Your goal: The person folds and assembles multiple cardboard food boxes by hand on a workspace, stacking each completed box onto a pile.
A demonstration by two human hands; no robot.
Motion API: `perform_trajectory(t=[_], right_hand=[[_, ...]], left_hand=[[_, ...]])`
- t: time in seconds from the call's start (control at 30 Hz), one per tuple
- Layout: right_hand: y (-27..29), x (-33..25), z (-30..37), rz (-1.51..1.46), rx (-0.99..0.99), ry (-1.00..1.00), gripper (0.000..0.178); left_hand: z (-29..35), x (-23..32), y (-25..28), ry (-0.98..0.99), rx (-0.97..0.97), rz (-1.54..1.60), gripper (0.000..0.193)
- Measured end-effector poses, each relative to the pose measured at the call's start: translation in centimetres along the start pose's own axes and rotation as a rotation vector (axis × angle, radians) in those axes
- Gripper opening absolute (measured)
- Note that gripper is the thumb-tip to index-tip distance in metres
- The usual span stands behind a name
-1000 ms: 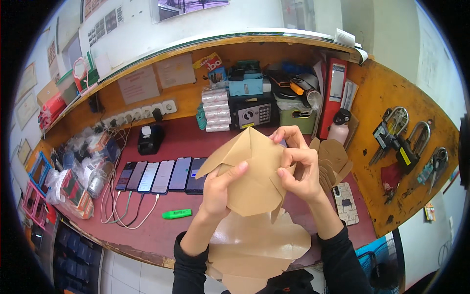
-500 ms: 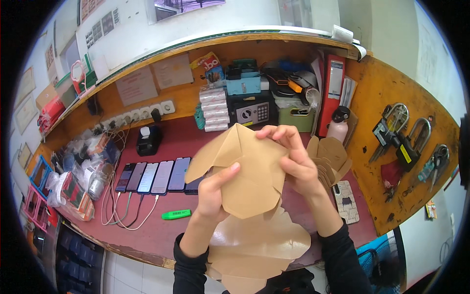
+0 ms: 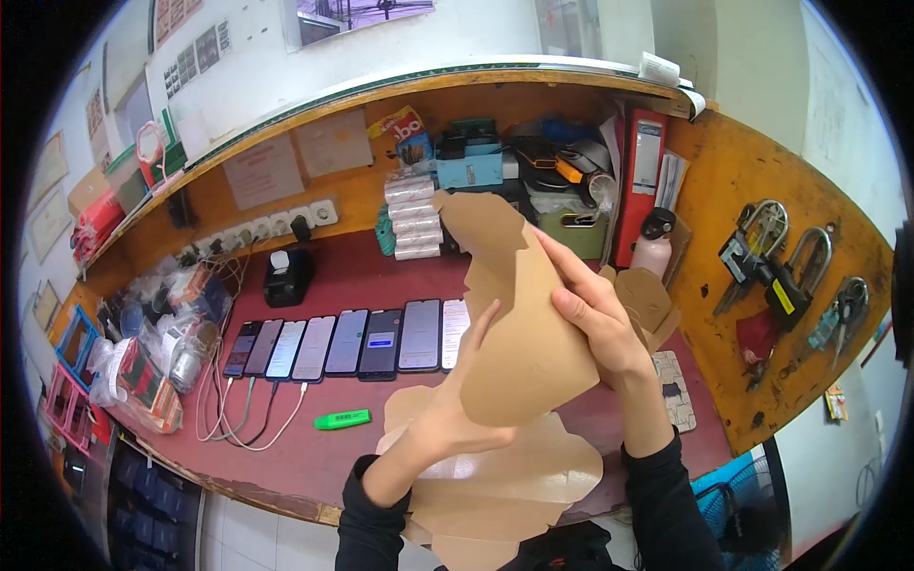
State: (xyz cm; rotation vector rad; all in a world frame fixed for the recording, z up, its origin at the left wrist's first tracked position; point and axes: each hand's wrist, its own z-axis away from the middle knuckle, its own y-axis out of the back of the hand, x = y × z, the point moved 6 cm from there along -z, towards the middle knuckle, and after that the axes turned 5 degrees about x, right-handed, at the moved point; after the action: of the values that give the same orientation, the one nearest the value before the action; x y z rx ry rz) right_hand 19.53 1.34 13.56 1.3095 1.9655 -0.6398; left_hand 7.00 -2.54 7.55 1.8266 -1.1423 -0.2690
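Note:
A brown kraft cardboard takeaway box (image 3: 538, 352), partly folded with its long flap raised, is held up over the desk and tilted. My right hand (image 3: 605, 319) grips its right wall, the thumb on the near face and the fingers along the far side. At the lower left my left hand (image 3: 443, 419) holds the box; one finger shows inside the opening, while the other fingers are mostly hidden. Beneath it lies a flat, unfolded cardboard blank (image 3: 519, 476) with a shiny face, at the desk's front edge. Some brown folded cardboard boxes (image 3: 643, 297) sit behind my right hand.
Several phones (image 3: 344, 343) lie in a row across the red desk (image 3: 276, 447). A green highlighter (image 3: 343, 419) and white charging cables (image 3: 221, 404) are at left. A patterned phone case (image 3: 676, 381) rests beside my right forearm, with a pink bottle (image 3: 652, 246) behind.
The box has been turned from a flatter face-on view to an upright tilt, its opening now facing left. My left hand has shifted lower on it, and more phones show.

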Motion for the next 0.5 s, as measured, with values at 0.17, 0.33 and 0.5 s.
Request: perform_trajectory(t=[0.17,0.33,0.5], right_hand=[[0.3,-0.6,1.0,0.066,0.089,-0.038,0.021],[1.4,-3.3,1.4,0.321,0.225,0.502,0.010],[-1.3,-3.4,0.9,0.506,-0.145,0.654,0.011]], left_hand=[[1.3,-1.2,0.3,-0.205,-0.057,-0.056,0.045],[0.4,-4.0,3.1,-0.105,-0.181,0.894,0.068],[-0.3,-5.9,3.5,0.329,0.138,1.673,0.064]])
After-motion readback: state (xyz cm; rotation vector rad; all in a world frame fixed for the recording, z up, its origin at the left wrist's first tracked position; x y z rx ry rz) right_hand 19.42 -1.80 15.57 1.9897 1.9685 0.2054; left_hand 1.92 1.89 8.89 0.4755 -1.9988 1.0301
